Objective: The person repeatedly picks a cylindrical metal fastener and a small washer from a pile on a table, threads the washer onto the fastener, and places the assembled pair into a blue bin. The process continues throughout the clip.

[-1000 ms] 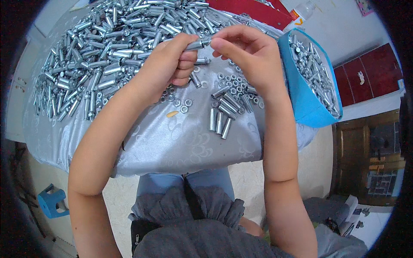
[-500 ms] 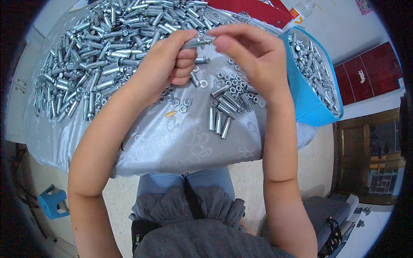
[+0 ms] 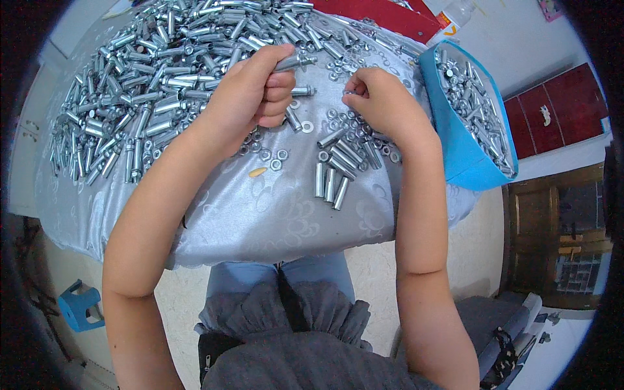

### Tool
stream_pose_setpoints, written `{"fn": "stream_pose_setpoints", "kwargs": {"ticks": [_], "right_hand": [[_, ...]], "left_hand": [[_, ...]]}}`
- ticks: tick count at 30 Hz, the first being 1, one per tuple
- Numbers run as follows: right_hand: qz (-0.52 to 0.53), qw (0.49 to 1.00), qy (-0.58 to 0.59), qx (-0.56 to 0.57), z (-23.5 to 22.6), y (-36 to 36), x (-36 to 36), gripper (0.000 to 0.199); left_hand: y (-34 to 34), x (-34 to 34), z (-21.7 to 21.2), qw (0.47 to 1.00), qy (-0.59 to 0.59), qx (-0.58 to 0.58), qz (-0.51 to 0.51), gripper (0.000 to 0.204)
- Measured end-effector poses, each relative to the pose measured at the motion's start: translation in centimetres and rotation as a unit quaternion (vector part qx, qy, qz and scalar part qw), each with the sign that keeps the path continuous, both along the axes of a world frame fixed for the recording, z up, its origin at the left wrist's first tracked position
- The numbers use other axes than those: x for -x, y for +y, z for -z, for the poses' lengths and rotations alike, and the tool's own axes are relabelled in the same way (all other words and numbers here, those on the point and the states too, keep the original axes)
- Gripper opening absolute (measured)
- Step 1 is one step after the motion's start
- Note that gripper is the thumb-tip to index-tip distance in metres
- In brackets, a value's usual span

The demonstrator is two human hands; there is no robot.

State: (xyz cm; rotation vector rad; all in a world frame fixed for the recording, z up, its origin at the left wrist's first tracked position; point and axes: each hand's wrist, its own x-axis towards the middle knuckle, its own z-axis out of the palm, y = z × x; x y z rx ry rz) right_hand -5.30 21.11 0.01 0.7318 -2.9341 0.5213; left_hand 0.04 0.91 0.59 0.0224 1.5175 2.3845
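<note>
My left hand (image 3: 257, 97) is closed in a fist around a silver expansion anchor bolt (image 3: 298, 62), its threaded end pointing right past the thumb. To the right, my right hand (image 3: 387, 107) hovers over a cluster of loose hex nuts (image 3: 354, 123), thumb and forefinger pinched together. A speck of metal shows at those fingertips, too small to name. Below the right hand lie several plain metal sleeves (image 3: 341, 159). Flat washers (image 3: 307, 127) and another bolt (image 3: 303, 91) lie beside my left hand.
A large heap of anchor bolts (image 3: 162, 78) covers the left and far part of the table with its silvery cloth (image 3: 273, 214). A blue bin (image 3: 465, 162) full of bolts stands at the right. Behind it is a plastic bottle (image 3: 455, 16); a blue stool (image 3: 81, 305) stands lower left.
My right hand has moved away from the bolt's threaded end, down and to the right over the nuts. The left hand keeps its hold on the bolt, almost unmoved.
</note>
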Motion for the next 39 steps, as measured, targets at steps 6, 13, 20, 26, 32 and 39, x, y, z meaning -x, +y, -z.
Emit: {"fn": "stream_pose_setpoints", "kwargs": {"ticks": [6,13,20,26,32,39], "right_hand": [[-0.099,0.962,0.01,0.253,-2.1,-2.2,-1.0,0.018],[-0.197,0.891,0.014,0.41,-1.9,-3.9,-2.0,0.017],[-0.199,0.893,-0.009,0.405,-2.3,-3.8,-2.1,0.02],[-0.207,0.882,0.023,0.422,-1.6,-4.2,-1.9,0.018],[-0.151,0.923,-0.003,0.354,-2.2,-3.3,-2.1,0.016],[-0.166,0.895,-0.052,0.411,-3.1,-3.5,-2.8,0.018]], "left_hand": [[-0.2,0.2,0.3,1.0,-0.007,0.015,-0.017,0.043],[-0.3,0.1,0.4,0.999,-0.008,0.003,-0.034,0.038],[-0.2,0.1,0.2,0.999,-0.005,0.009,-0.032,0.038],[-0.3,0.2,0.4,0.999,-0.005,0.005,-0.032,0.038],[0.2,-0.1,0.1,0.997,0.003,0.066,-0.042,0.039],[0.2,-0.5,-0.5,0.995,0.017,0.072,-0.064,0.041]]}}
